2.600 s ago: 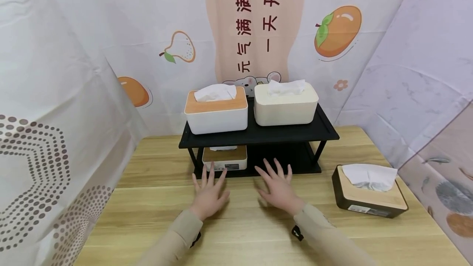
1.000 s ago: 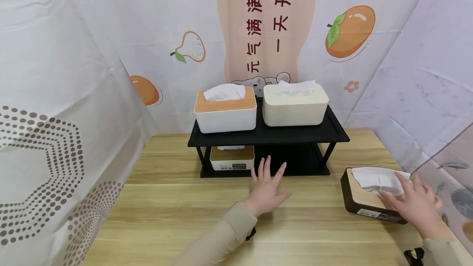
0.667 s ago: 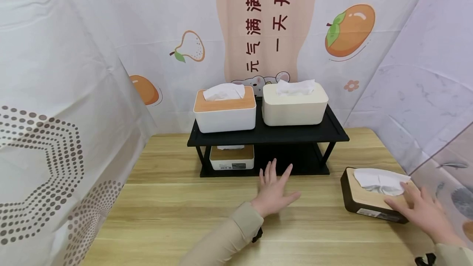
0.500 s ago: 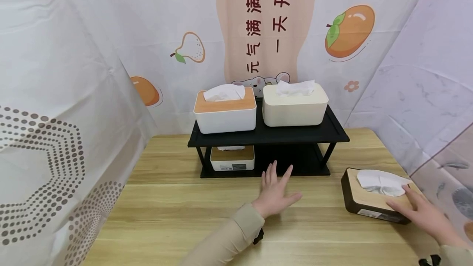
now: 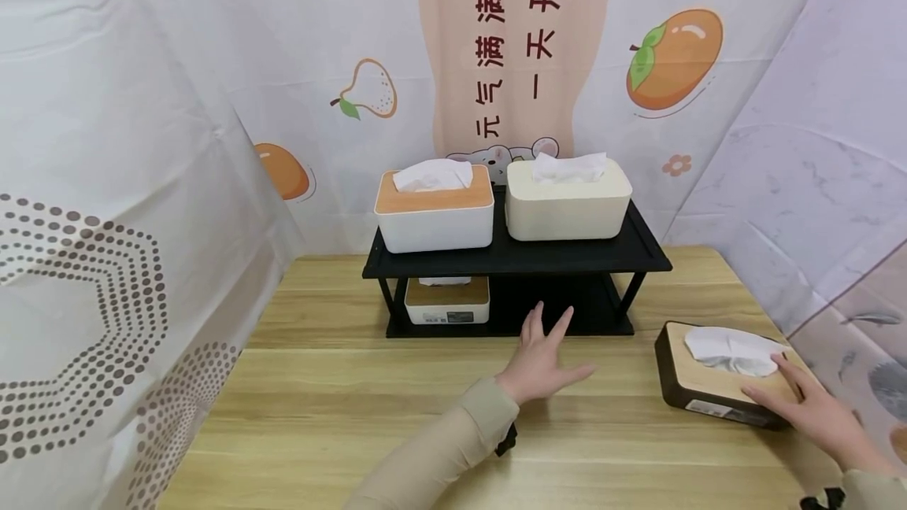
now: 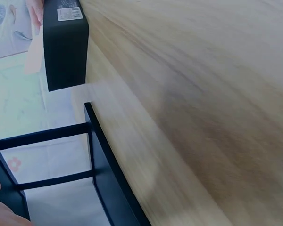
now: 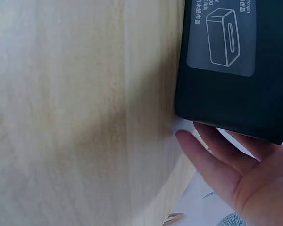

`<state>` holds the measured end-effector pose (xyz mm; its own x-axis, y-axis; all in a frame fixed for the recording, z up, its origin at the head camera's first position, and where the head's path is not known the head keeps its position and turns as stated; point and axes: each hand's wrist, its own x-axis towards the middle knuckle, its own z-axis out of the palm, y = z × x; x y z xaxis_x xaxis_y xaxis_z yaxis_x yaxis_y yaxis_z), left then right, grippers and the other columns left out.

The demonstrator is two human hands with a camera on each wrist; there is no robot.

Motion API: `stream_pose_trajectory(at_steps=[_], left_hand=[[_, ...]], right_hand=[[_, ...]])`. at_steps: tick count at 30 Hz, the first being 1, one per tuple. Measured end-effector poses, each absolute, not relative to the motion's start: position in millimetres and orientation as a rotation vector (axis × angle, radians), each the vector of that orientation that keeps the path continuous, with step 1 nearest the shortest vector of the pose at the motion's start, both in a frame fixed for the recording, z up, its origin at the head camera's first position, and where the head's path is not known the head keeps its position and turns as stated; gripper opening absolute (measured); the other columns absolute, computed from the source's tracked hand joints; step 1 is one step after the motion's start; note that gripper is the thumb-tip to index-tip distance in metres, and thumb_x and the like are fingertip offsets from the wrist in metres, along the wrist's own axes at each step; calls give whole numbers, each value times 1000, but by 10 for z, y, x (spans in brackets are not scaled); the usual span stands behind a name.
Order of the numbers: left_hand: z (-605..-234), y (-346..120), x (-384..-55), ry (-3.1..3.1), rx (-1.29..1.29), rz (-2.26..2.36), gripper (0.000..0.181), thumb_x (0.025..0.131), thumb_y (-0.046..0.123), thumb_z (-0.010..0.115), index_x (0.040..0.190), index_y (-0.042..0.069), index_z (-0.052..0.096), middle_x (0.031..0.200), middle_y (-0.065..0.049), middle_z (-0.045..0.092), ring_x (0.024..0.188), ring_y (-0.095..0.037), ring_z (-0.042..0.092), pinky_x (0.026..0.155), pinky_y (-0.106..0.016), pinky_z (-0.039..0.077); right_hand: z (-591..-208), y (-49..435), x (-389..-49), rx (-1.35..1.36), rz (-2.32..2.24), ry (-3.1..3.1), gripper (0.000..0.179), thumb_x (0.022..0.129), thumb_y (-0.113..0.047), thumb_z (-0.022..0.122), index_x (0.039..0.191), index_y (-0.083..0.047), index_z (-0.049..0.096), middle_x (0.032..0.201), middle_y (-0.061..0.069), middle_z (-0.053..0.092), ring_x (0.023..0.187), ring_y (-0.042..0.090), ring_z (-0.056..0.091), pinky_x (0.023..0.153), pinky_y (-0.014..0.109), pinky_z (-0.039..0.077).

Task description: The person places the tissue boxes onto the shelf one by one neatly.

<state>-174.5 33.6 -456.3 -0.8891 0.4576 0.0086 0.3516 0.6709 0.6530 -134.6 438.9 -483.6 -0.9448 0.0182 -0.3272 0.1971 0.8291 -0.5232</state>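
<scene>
A dark tissue box (image 5: 723,376) with a light wood lid and a tuft of white tissue (image 5: 733,351) sits on the right of the table. My right hand (image 5: 815,412) grips its right end, thumb over the lid. In the right wrist view the fingers (image 7: 212,160) curl round the short end, beside a printed label (image 7: 221,40). My left hand (image 5: 540,360) is spread, palm down, before the black two-tier rack (image 5: 496,262), holding nothing. In the left wrist view only a bit of that hand shows, by the rack's posts (image 6: 42,136).
On the rack's top tier stand a white tissue box with an orange-brown lid (image 5: 434,227) and a cream tissue box (image 5: 567,215). A white box with a wood lid (image 5: 446,309) is on the lower tier, at left. Printed curtains (image 5: 283,38) enclose the wooden table (image 5: 319,415).
My right hand has gone from in front of the rack to the dark tissue box and settled on its right end. My left hand has shifted rightward along the rack, still spread.
</scene>
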Motion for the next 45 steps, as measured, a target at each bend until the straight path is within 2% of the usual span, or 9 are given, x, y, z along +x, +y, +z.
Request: stream_pose_trajectory(at_steps=[5,9,17,26,36,45], left_hand=[[-4539,439,-1787,2692,630,1048,86,85,60,57,151,38,7,158,-17,-5,145,-38,5,103,-51,40],[-4555,495,-1772,2649,594,1060,87,83,62,59,150,42,5,159,-15,-4,144,-41,8,101,-52,41],[-4633,536,-1727,2655,589,984,92,81,60,63,151,39,8,158,-19,2,142,-44,14,101,-54,40],[-4717,572,-1664,2632,594,919,95,79,60,66,150,43,5,157,-20,7,141,-44,17,100,-55,41],[-4811,577,-1616,2633,659,859,95,78,59,68,151,39,11,156,-24,11,142,-41,20,102,-47,42],[-4919,455,-1593,2558,662,902,93,79,53,71,151,36,15,158,-17,10,140,-41,24,103,-44,41]], right_hand=[[-4852,4321,-1349,118,-893,2731,96,94,-53,48,148,0,-10,147,38,-9,124,66,11,87,72,27],[-4830,4192,-1379,105,-839,2743,95,93,-55,47,150,-4,-9,147,39,-5,120,68,17,86,71,30],[-4827,3906,-1398,82,-956,2757,95,91,-51,54,151,-5,-3,146,41,5,125,65,14,92,72,23],[-4870,3592,-1402,69,-1064,2763,98,88,-49,62,152,-5,3,148,39,8,129,62,15,97,71,21],[-4883,3292,-1420,100,-1011,2733,98,87,-55,60,153,-9,4,146,40,13,129,61,20,97,70,26],[-4915,3020,-1438,80,-984,2765,97,85,-56,61,153,-9,11,146,39,19,128,60,26,96,68,31]])
